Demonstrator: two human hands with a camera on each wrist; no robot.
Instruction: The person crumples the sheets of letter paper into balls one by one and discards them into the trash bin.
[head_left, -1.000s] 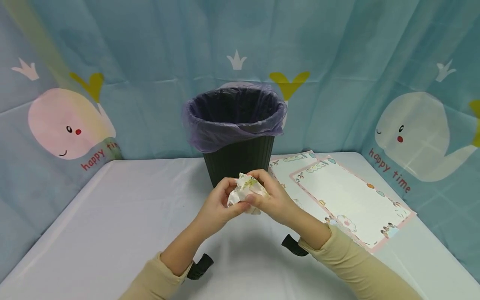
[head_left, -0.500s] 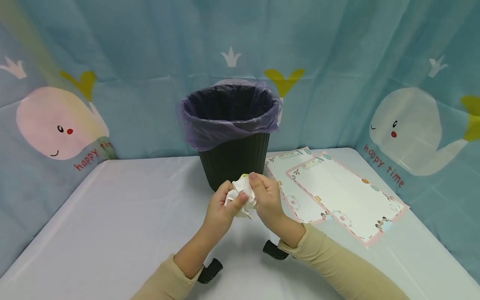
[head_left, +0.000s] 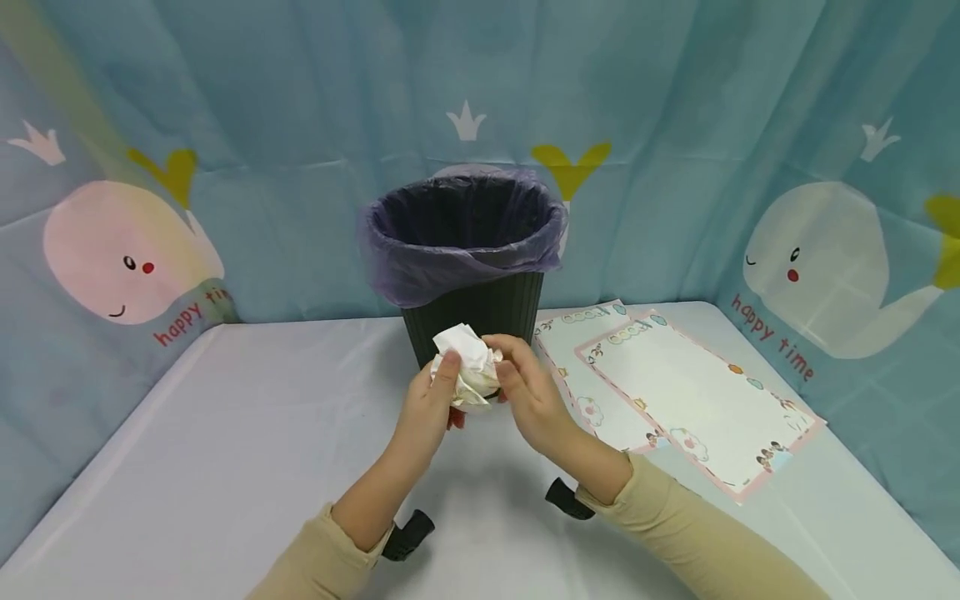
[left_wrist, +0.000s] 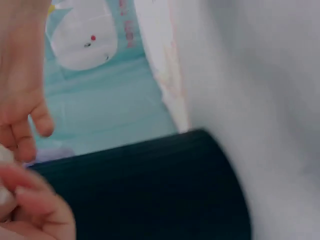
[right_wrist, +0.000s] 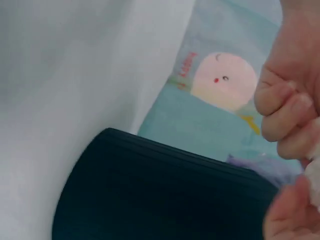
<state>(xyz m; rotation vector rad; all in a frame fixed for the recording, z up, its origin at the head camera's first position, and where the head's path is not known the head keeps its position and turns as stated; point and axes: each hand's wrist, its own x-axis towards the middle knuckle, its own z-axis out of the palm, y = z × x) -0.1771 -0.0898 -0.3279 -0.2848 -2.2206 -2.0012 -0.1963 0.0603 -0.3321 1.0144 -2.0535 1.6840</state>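
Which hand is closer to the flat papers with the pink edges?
The right hand. It is just left of the flat papers; the left hand is farther left, on the other side of the crumpled paper.

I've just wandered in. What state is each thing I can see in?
paper, crumpled into a ball, held up
left grip, curled round the paper
right grip, at the paper's right side; firmness unclear
bin, upright, open-topped
purple bag, lining the bin, folded over its rim
right sheet, flat, overlapping the left one
left sheet, flat, partly covered
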